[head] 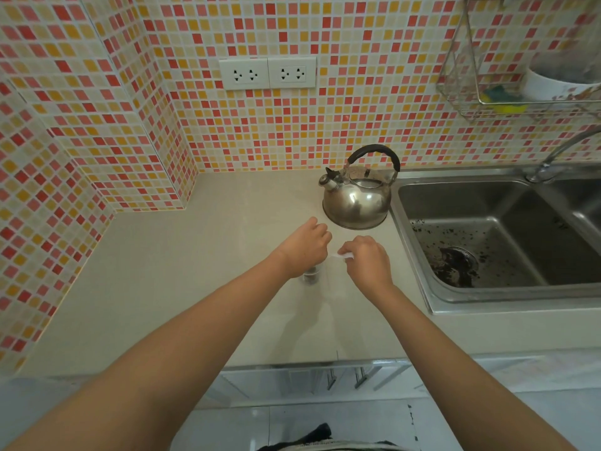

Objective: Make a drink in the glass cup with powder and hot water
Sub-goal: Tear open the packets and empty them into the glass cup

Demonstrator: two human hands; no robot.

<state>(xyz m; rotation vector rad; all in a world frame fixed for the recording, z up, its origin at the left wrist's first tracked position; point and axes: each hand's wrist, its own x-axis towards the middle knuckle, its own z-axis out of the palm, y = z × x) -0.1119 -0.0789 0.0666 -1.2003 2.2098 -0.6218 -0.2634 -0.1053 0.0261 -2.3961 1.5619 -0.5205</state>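
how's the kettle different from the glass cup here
The kettle is shiny opaque metal with a black handle; the glass cup is clear and far smaller. The kettle stands untouched by the sink; the cup sits under the left hand. Both stand upright on the counter.

Home kitchen: steel sink (481,203) right of the hands, whistling kettle (356,203) just beyond them on the bench (162,271), mosaic-tiled wall (292,131) with sockets (267,73) behind.
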